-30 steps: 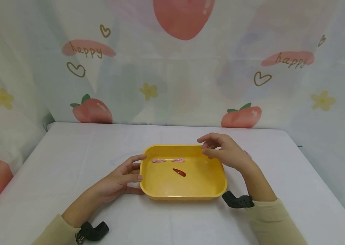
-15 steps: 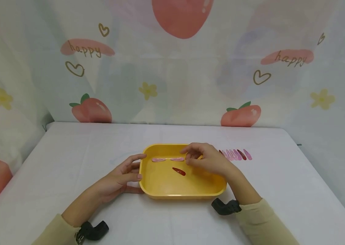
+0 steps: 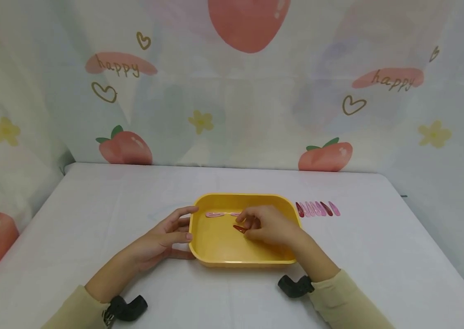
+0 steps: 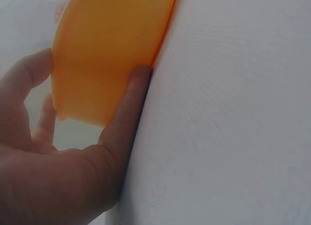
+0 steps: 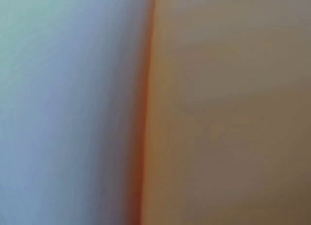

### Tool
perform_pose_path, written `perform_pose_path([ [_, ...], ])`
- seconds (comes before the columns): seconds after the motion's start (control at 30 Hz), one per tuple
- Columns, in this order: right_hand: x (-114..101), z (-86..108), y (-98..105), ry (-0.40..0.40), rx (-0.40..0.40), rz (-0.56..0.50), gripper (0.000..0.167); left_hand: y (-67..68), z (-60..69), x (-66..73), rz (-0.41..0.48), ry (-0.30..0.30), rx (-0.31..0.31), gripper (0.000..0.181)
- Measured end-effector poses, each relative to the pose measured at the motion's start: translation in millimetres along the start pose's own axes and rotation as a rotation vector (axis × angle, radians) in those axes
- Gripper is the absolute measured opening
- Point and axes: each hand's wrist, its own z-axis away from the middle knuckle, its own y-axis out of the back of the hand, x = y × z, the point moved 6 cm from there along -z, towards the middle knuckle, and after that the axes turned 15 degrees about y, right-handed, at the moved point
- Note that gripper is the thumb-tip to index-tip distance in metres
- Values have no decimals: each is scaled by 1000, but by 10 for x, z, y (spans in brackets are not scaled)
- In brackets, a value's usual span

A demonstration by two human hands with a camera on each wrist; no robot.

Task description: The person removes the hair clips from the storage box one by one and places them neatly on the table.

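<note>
The left hand (image 3: 153,244) rests its spread fingers and thumb against the left end of the yellow tray (image 3: 240,263); in the left wrist view its fingertips touch the tray's (image 4: 97,55) walls. Inside the tray lie pink hair clips (image 3: 214,214) end to end near the far wall, the right one partly covered by a finger. The right hand (image 3: 270,226) is over the tray, bent fingers apart from the thumb, at a red clip (image 3: 238,228). Its thumb hides that clip's right end; no grip is visible. The right wrist view is blurred, showing an orange-yellow edge.
On the white table (image 3: 133,192), right of the tray's far corner, several pink clips (image 3: 314,209) and a few dark red clips (image 3: 325,208) lie in a row. A patterned cloth (image 3: 248,114) hangs behind the table.
The right hand has moved left and nearer from the tray's far right corner to the red clip, uncovering the row on the table. The left hand stays at the tray.
</note>
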Motion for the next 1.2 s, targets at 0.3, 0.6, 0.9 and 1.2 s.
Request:
perform_pose_path([
  [0.3, -73, -14, -37, 55, -46, 67, 26, 4, 3, 3, 3, -2, 5, 66],
  [0.6, -90, -20, -43, 90, -100, 52, 28, 4, 6, 11, 1, -8, -3, 66],
  [0.9, -76, -16, -56, 75, -151, -76, 36, -1, 8, 10, 3, -9, -8, 67],
  [1.2, -46, 5, -19, 71, -116, -115, 41, -2, -14, -6, -2, 5, 12, 67],
])
